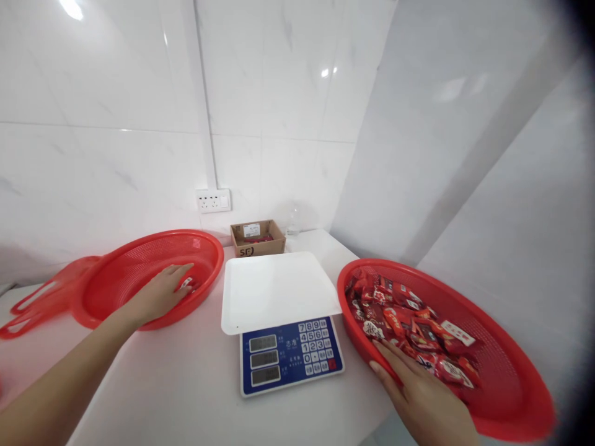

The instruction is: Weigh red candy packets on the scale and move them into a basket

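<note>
Left hand [162, 292] reaches into left basket [139, 263], thumb and fingers parted around a packet [186, 282] just right; can't tell if held. Right hand [416, 391] clasps right basket [504, 379] by near rim, beside more packets [395, 317].

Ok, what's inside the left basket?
In the left basket, at least one red-and-white packet shows by the left hand. That hand covers part of the basket floor; anything beneath it can't be seen.
</note>
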`<action>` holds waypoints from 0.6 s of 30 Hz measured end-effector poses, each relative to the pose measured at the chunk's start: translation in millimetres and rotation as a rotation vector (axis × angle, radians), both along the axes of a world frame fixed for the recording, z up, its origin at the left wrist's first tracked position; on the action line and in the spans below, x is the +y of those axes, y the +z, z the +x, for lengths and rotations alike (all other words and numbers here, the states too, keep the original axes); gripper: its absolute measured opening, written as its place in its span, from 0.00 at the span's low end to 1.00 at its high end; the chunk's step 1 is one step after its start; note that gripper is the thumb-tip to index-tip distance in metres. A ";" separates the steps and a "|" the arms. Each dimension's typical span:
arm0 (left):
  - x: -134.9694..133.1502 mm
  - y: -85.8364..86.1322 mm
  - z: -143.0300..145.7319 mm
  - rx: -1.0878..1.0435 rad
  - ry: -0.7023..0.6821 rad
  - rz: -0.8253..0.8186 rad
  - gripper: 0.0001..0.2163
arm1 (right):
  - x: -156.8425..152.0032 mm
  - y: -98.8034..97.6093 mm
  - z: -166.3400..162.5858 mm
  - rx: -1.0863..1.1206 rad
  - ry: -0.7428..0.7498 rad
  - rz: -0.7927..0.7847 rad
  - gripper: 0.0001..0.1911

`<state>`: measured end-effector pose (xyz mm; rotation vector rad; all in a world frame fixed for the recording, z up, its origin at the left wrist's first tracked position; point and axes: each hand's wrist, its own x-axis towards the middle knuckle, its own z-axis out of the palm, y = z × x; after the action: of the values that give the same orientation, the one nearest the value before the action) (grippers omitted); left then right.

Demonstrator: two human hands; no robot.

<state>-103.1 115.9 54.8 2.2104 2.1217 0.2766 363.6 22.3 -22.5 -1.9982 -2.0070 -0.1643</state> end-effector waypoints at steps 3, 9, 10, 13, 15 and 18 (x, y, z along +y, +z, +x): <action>-9.5 -18.1 30.3 -0.086 -0.080 0.149 0.24 | -2.2 21.3 -4.5 0.122 -0.027 -0.163 0.24; -19.6 -43.0 88.3 -0.259 -0.307 0.254 0.23 | 9.1 56.7 0.3 0.394 0.143 -0.316 0.24; -19.4 -43.7 94.4 -0.275 -0.320 0.254 0.23 | 12.3 58.2 2.4 0.399 0.146 -0.319 0.22; -16.0 -44.7 105.7 -0.297 -0.347 0.254 0.23 | 20.3 58.5 9.0 0.345 0.132 -0.328 0.19; -12.8 -46.6 107.7 -0.298 -0.350 0.250 0.24 | 23.9 59.5 13.8 0.320 0.093 -0.330 0.19; -8.5 -50.8 104.1 -0.289 -0.342 0.242 0.25 | 28.4 66.9 22.2 0.316 0.025 -0.259 0.18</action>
<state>1.0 107.4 4.0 2.4306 1.6048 0.8078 385.8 50.7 44.4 -1.9932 -1.9240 0.4116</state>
